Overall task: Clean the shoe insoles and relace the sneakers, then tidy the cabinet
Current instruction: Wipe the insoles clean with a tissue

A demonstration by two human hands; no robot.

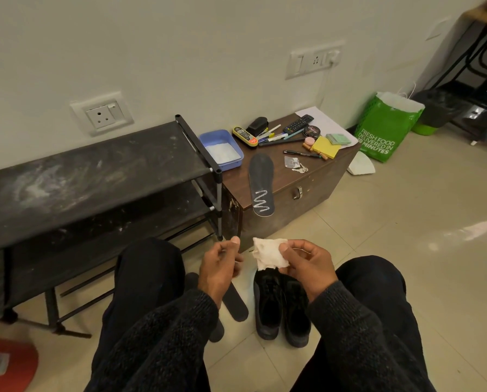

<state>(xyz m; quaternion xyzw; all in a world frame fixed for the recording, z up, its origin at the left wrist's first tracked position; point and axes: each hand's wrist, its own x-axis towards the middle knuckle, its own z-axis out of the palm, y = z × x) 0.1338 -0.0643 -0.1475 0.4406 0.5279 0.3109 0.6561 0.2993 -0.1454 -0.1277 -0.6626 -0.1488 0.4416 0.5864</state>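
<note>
White cloth (269, 254), crumpled, is pinched in the right hand (307, 264); the left hand (221, 264) hangs loosely curled and holds nothing. One insole (261, 188), marked with a pale zigzag of cleaner, lies unwiped on the wooden chest (307, 176) ahead. Another insole (235, 302) lies on the floor left of the black sneakers (282, 306). Wiping seems barely begun; relacing and tidying remain.

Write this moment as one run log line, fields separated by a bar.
right hand: pinches white cloth | left hand: holds nothing | insole: on wooden chest | sneakers: on floor
</note>
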